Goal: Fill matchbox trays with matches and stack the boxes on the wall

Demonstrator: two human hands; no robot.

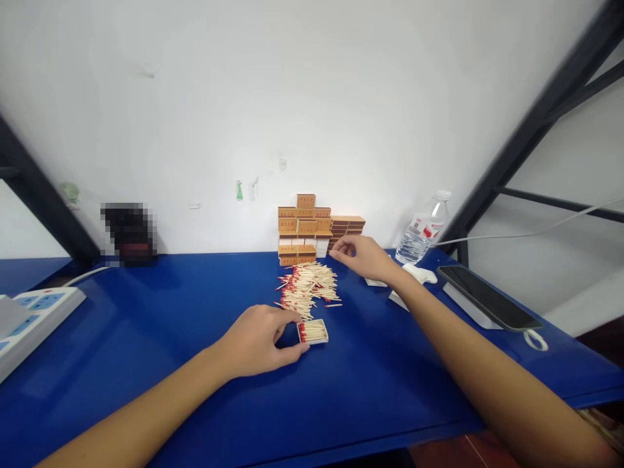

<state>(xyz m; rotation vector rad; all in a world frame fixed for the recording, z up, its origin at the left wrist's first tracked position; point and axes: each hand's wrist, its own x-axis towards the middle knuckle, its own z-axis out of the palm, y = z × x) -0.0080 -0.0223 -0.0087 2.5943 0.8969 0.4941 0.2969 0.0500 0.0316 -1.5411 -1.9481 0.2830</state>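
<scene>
My left hand rests on the blue table, thumb and forefinger gripping the left end of a small white matchbox tray. Red-tipped matches lie side by side inside the tray, heads toward my left fingers. Just behind it spreads a loose heap of matches, with many red heads on its left side. My right hand hovers to the right of the heap, in front of the stacked matchboxes. Its fingers are curled in close to the thumb; whatever they may hold is hidden.
More stacked boxes stand by the wall. At right are a tilted water bottle, crumpled white tissue, and a phone on a white box. A power strip lies at left, near a pixelated dark object.
</scene>
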